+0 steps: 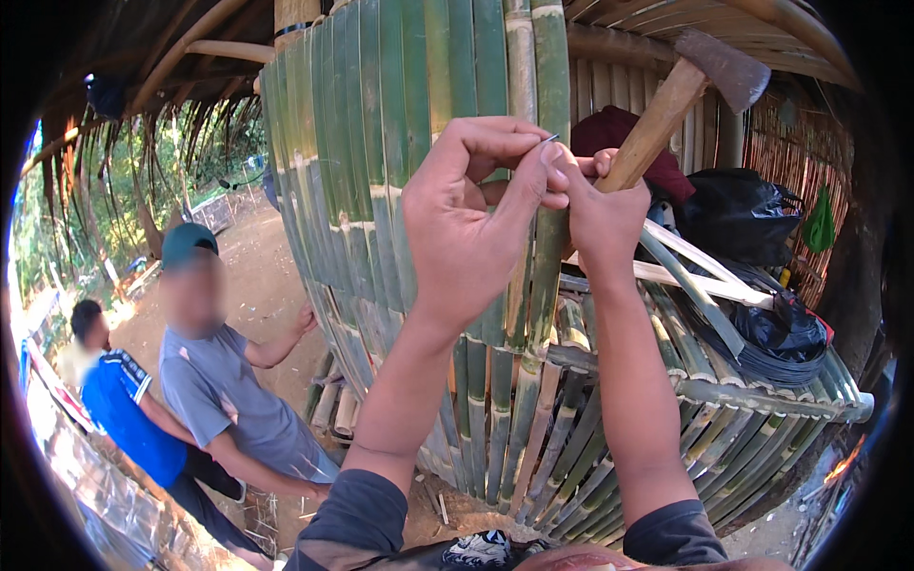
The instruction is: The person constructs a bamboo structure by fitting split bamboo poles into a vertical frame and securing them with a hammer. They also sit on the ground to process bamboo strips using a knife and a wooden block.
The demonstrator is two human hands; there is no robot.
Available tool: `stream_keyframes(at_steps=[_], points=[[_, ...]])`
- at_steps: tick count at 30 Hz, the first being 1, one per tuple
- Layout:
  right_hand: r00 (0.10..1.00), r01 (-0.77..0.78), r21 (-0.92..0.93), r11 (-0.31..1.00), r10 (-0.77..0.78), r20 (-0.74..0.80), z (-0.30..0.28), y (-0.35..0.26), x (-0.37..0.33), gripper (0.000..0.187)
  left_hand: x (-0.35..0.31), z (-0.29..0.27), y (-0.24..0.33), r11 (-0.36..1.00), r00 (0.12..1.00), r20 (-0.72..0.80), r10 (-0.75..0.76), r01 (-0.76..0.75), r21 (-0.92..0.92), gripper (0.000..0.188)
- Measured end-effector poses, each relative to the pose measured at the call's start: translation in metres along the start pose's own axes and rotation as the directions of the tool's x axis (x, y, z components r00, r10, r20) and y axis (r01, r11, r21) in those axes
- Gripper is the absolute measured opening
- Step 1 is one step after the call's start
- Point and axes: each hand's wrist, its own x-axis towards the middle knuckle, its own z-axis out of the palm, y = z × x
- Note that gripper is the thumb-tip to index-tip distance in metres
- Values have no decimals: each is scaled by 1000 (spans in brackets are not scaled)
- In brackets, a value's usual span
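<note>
My left hand [476,214] is closed in a pinch, with a thin dark nail [551,139] at its fingertips. Most of the nail is hidden by the fingers. My right hand [609,214] is wrapped round the wooden handle of an axe [657,119], whose dark metal head points up and to the right. The right thumb and fingertips meet the left fingertips close to the nail. Right behind both hands stands a wall of upright green split-bamboo slats [381,105]. Whether the nail touches a slat, I cannot tell.
A bamboo bench [781,404] at the right holds black plastic bags [743,214], a coil of dark wire [776,357] and pale split strips [705,276]. To the left, a person in a grey shirt [224,381] stands by the wall, with another person in blue [133,409] beyond.
</note>
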Motion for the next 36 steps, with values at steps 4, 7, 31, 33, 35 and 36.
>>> stream_keyframes(at_steps=[4, 7, 31, 33, 35, 36], points=[[998, 52, -82, 995, -55, -38, -2, 4, 4, 37, 13, 0, -5, 997, 999, -42, 0, 3, 77, 11], [997, 49, -194, 980, -60, -53, -1, -2, -1, 36, 20, -8, -19, 968, 997, -39, 69, -58, 245, 8], [992, -51, -170, 984, 31, -118, -3, -6, 2, 38, 10, 301, 0, 875, 565, 692, 450, -433, -215, 19], [990, -92, -133, 987, 77, -121, 1, -1, -4, 40, 8, 348, -54, 900, 450, 846, 285, -429, -75, 20], [989, -97, -139, 986, 80, -125, -5, -10, -6, 39, 3, 378, -68, 901, 292, 950, 109, -432, 30, 19], [990, -93, -148, 985, 75, -122, -7, -16, -7, 39, 2, 393, -73, 898, 230, 972, 47, -435, 59, 19]])
